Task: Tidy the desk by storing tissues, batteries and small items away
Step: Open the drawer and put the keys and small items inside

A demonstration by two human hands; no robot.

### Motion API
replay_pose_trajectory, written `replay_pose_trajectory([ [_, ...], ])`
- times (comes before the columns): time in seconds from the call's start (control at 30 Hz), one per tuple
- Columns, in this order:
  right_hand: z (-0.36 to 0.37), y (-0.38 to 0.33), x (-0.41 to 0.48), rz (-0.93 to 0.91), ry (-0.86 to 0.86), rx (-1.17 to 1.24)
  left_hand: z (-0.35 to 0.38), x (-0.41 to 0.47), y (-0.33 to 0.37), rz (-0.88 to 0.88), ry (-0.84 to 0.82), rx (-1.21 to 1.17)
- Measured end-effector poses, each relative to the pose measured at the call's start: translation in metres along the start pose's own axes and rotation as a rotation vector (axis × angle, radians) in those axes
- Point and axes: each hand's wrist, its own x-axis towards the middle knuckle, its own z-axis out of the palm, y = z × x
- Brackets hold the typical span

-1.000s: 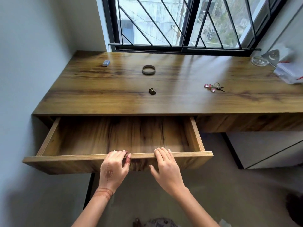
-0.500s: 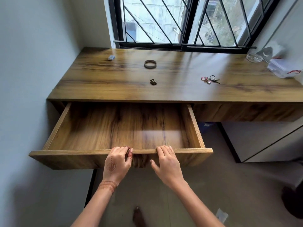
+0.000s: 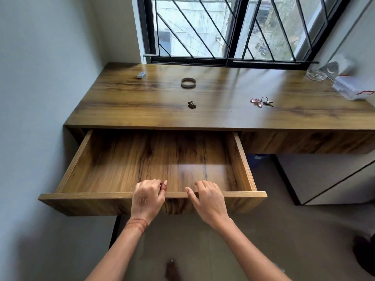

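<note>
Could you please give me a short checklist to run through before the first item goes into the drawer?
1. Drawer pulled out far enough to load: ok.
2. Drawer floor free of visible clutter: ok.
3. Hands free to pick: not ok; left hand and right hand each have a grip on the front edge.
4. Small items in plain sight: ok; ring, dark trinket, keys, small box.
5. Batteries located: cannot tell; nothing clearly identifiable.
6. Clear plastic container contents: cannot tell.
</note>
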Motion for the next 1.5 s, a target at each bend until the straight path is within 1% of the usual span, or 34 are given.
replay_pose_trajectory([
  [0.13, -0.007, 0.002, 0.034, 0.019, 0.025, 0.044, -0.002, 0.038, 0.006, 0.052, 0.041, 0.020],
  [0.23, -0.014, 0.008, 0.069, 0.051, 0.041, 0.071, -0.001, 0.077, 0.008, 0.030, 0.045, -0.006],
  [0.37, -0.027, 0.023, 0.114, 0.107, 0.092, 0.148, 0.004, 0.129, 0.015, 0.046, 0.089, -0.030],
  [0.6, -0.054, 0.064, 0.177, 0.191, 0.142, 0.128, 0.015, 0.194, 0.039, 0.050, 0.011, -0.025],
  [0.73, -0.064, 0.103, 0.218, 0.248, 0.176, 0.105, 0.029, 0.235, 0.054, 0.047, -0.033, -0.035],
  [0.83, -0.072, 0.141, 0.250, 0.293, 0.220, 0.079, 0.041, 0.265, 0.064, 0.011, -0.061, -0.056],
  [0.97, -0.082, 0.201, 0.293, 0.394, 0.276, 0.033, 0.063, 0.307, 0.075, -0.052, -0.120, -0.062],
  [1.1, -0.086, 0.253, 0.331, 0.496, 0.319, 0.028, 0.084, 0.343, 0.082, -0.092, -0.145, -0.129],
  [1.17, -0.085, 0.275, 0.346, 0.563, 0.320, 0.049, 0.094, 0.358, 0.082, -0.119, -0.164, -0.145],
  [1.27, -0.082, 0.297, 0.362, 0.639, 0.297, 0.099, 0.104, 0.368, 0.082, -0.125, -0.181, -0.103],
  [1.37, -0.073, 0.310, 0.370, 0.658, 0.246, 0.088, 0.111, 0.372, 0.081, -0.117, -0.135, -0.089],
  [1.43, -0.067, 0.314, 0.371, 0.632, 0.301, 0.037, 0.113, 0.372, 0.082, -0.123, -0.105, -0.088],
  [1.5, -0.067, 0.314, 0.370, 0.602, 0.423, 0.014, 0.115, 0.372, 0.083, -0.151, -0.079, -0.117],
])
